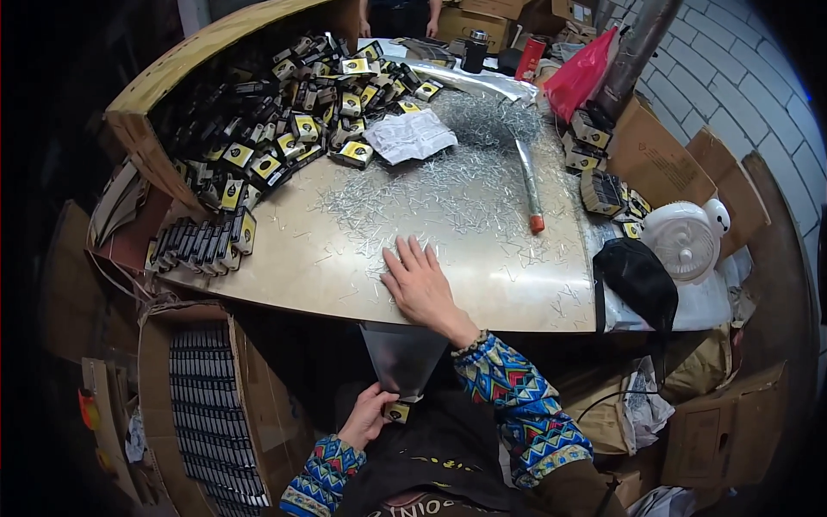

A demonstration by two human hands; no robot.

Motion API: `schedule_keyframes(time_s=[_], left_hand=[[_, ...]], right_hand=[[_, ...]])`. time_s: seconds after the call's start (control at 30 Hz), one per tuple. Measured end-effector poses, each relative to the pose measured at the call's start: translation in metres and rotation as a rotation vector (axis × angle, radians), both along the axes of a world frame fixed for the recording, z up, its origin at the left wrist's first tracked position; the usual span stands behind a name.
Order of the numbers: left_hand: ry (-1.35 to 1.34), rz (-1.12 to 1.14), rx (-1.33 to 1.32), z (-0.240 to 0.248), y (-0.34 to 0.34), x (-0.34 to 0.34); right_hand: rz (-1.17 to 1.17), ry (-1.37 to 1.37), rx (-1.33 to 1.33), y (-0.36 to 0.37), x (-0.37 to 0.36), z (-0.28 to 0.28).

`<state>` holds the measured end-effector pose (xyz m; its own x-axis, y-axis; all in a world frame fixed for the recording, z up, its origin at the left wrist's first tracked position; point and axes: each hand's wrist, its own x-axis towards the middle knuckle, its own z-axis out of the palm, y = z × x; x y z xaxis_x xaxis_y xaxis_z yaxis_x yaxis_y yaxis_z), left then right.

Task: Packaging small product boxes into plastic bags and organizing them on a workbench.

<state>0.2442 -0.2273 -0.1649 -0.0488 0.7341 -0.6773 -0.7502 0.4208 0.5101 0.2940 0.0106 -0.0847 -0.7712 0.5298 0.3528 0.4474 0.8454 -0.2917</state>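
My right hand (422, 289) lies flat on the tabletop near its front edge, fingers spread, fingertips at the loose small silvery metal pins (379, 207). Below that edge hangs a grey, see-through funnel-shaped chute (401, 353), narrowing downward. At its lower end my left hand (366, 418) is closed on a small yellow and black box (397, 413). The box sits right under the chute's mouth; its inside cannot be seen. A denser heap of pins (487, 121) lies farther back, beside a creased white sheet (410, 136).
Many small yellow and black boxes (301, 129) are piled at the far left behind a wooden rim (138, 129). A carton (271, 405) of packed boxes stands lower left. A red-tipped rod (530, 185), black cap (637, 276) and white fan (685, 241) are to the right.
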Motion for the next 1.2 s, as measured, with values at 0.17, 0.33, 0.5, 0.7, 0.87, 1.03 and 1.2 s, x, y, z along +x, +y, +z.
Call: schedule_keyframes(time_s=[0.17,0.33,0.5,0.7,0.87,1.03,1.2], left_hand=[[-0.016,0.027,-0.020,-0.005,-0.005,-0.001],[-0.027,0.050,-0.034,0.002,-0.004,0.004],[-0.007,0.091,-0.081,0.009,-0.009,0.009],[-0.036,0.109,0.028,0.019,-0.012,0.010],[0.034,0.104,0.023,0.017,-0.012,0.018],[0.754,-0.158,0.127,0.006,-0.015,0.029],[1.404,-0.198,0.278,-0.011,-0.023,0.027]], right_hand=[[-0.160,0.102,0.071,-0.019,-0.004,0.009],[-0.183,0.050,0.062,-0.038,-0.005,0.000],[-0.131,0.009,0.006,-0.088,0.018,0.005],[0.040,0.056,-0.307,-0.098,0.068,0.061],[0.110,0.089,-0.511,-0.082,0.088,0.049],[0.193,0.010,-0.257,-0.111,0.075,0.000],[0.475,-0.092,-0.557,-0.147,0.095,-0.037]])
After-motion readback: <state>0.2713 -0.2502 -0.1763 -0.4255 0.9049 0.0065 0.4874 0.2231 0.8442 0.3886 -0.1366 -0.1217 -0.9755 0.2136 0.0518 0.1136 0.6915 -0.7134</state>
